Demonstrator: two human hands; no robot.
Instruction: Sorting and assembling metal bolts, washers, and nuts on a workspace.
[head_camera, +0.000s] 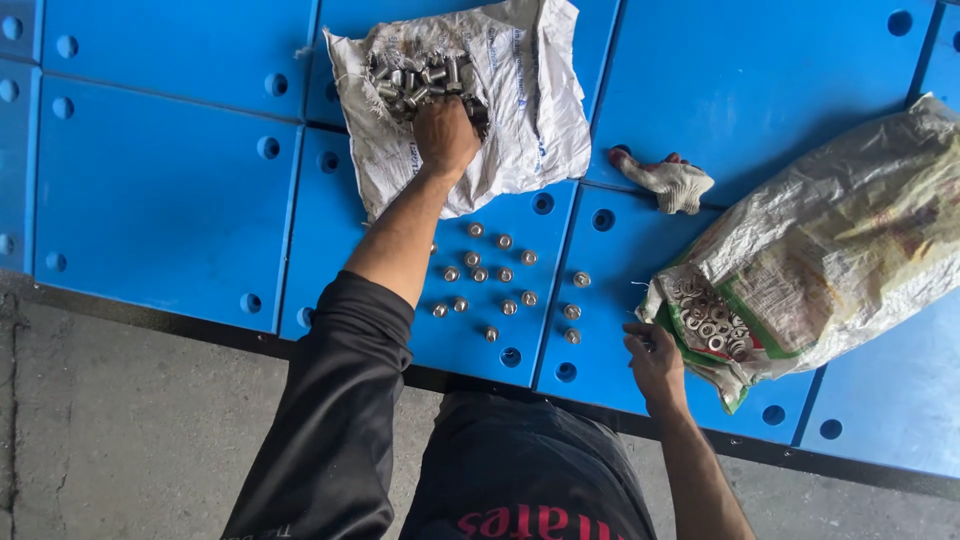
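Observation:
My left hand (445, 135) reaches into an open white woven sack (520, 120) and is closed in a fist on the pile of short metal bolts (420, 75) inside; its fingertips are buried in the pile. Several similar bolts (500, 275) stand in loose rows on the blue panel (180, 190) below the sack. My right hand (655, 365) rests at the panel's near edge, fingers curled, beside the mouth of a second, clear-and-green sack (850, 230) holding metal washers (712, 325). Whether that hand holds anything is hidden.
A white work glove (672, 182) with red trim lies between the two sacks. The blue panels have round holes (543, 203) near their corners and dark seams between them. Grey concrete floor (120, 420) runs along the near side.

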